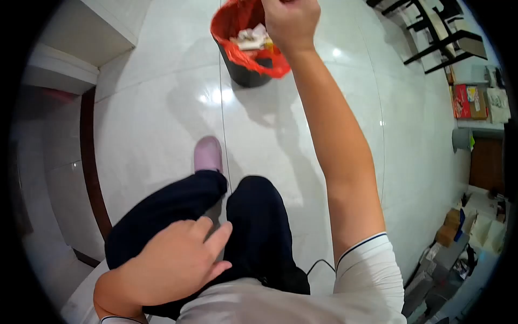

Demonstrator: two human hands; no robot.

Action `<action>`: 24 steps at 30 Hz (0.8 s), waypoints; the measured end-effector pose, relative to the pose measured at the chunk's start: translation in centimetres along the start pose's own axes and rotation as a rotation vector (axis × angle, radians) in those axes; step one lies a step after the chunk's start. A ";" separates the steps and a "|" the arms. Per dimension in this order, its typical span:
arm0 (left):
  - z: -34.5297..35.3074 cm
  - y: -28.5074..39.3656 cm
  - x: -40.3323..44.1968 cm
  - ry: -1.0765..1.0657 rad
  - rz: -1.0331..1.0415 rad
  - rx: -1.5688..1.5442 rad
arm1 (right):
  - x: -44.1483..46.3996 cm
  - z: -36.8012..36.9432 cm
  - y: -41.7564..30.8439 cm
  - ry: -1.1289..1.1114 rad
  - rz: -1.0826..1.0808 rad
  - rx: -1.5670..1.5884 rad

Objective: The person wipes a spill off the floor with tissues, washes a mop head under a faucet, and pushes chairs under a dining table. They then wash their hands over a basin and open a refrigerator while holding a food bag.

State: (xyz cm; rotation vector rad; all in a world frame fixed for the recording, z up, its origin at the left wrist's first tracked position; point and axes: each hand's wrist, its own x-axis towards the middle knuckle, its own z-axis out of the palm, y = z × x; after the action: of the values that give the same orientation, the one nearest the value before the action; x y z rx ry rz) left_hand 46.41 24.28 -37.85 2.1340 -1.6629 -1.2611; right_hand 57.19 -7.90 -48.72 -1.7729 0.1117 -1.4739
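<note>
At the top of the head view, a dark bin (245,75) lined with a red plastic bag (226,33) stands in front of me, tilted in the wide view. Pale crumpled waste (251,39) lies inside the bag. My right hand (293,21) is closed at the bag's right side, at the top edge of the view, and red plastic shows beside it. Its fingertips are partly cut off. My left hand (181,259) hovers over my dark trousers with its fingers apart and nothing in it.
Black-framed chairs (443,43) are at the upper right. Boxes (462,102), a grey bin (461,139) and stacked items (448,235) line the right side. A cabinet (110,21) and a dark floor strip (89,162) are at the left. A black cable (321,261) lies near my leg.
</note>
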 end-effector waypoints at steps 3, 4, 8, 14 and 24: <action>0.2 -0.5 -0.3 0.018 0.032 0.022 | -1.7 -0.3 2.3 -0.090 0.060 -0.038; 0.2 -0.7 -0.2 0.029 0.031 0.026 | -3.0 -0.2 5.1 -0.333 -0.037 -0.286; -0.4 -1.3 0.0 0.042 0.085 0.023 | -5.8 -2.7 7.9 -0.308 -0.099 -0.692; -0.7 -2.1 1.0 0.085 0.255 0.051 | -9.3 -5.3 9.6 -0.139 0.853 -0.657; -5.3 -5.9 9.5 -0.070 0.234 -0.156 | -8.8 -1.7 7.8 -0.067 1.251 -0.257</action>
State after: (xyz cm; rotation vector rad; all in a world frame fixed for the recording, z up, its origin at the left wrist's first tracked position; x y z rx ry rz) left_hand 54.62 16.43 -42.83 1.7682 -1.7192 -1.3577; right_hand 56.17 -9.34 -60.48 -1.4115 1.1743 -0.4787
